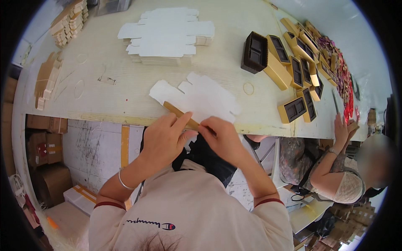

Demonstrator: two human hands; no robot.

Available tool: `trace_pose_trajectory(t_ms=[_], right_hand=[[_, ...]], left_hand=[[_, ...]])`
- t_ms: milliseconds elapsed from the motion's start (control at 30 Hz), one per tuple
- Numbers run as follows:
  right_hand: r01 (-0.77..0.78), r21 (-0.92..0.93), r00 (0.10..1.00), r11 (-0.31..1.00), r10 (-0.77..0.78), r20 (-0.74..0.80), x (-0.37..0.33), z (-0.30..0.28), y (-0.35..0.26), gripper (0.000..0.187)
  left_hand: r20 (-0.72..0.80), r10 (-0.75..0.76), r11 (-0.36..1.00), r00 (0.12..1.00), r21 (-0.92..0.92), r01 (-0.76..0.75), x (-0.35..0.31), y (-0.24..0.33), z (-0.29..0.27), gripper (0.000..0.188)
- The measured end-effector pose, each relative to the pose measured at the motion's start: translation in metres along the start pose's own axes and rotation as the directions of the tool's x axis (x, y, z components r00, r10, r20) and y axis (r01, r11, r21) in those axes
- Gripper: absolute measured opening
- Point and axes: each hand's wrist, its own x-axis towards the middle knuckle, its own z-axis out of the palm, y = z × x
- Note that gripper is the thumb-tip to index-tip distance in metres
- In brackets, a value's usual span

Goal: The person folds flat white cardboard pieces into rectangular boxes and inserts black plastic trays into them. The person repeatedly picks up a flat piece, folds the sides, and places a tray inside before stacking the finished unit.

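Note:
A flat cardboard box blank (205, 94), white on the face turned up, lies near the table's front edge. Along its near side a narrow gold strip (176, 109) is folded up. My left hand (165, 136) grips that strip, with fingers and thumb around its middle. At the strip's right end my right hand (222, 140) pinches the card between thumb and fingers. Both hands are closed on the same blank, and part of its near edge is hidden beneath them. Beyond it sits a stack of flat white blanks (167, 33).
Gold boxes (295, 109) with dark inserts cluster at the right, beside a stack of dark plastic trays (254, 52). Folded card stacks (48, 79) stand at the left. A co-worker's hands (343, 131) work at the far right, near red wrapped pieces (348, 106).

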Motion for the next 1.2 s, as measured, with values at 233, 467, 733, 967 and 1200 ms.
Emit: trace_pose_trajectory(t_ms=[233,467,733,967,1200], right_hand=[[0.235,0.092,0.971,0.968,-0.237,0.016,-0.029,-0.015,0.012,0.043],[0.476,-0.554,0.878,0.683,-0.404,0.256,-0.046,-0.041,0.037,0.050],[0.588,-0.420,0.805,0.691,-0.549,0.223,-0.023,-0.024,0.037,0.033],[0.333,-0.635,0.817,0.697,-0.550,-0.175,0.028,-0.010,0.026,0.028],[0.434,-0.607,0.839,0.666,-0.544,0.003,-0.005,0.002,0.026,0.028]], left_hand=[[0.027,-0.072,0.970,0.997,-0.229,0.077,0.006,-0.007,0.002,0.013],[0.198,0.236,0.967,0.952,-0.142,-0.210,0.073,-0.025,-0.006,0.022],[0.399,0.339,0.932,0.852,-0.022,-0.361,0.128,-0.019,0.013,0.030],[0.367,0.430,0.903,0.825,-0.166,-0.397,0.131,-0.031,0.030,0.021],[0.358,0.397,0.918,0.845,-0.177,-0.356,0.127,-0.034,0.031,0.022]])
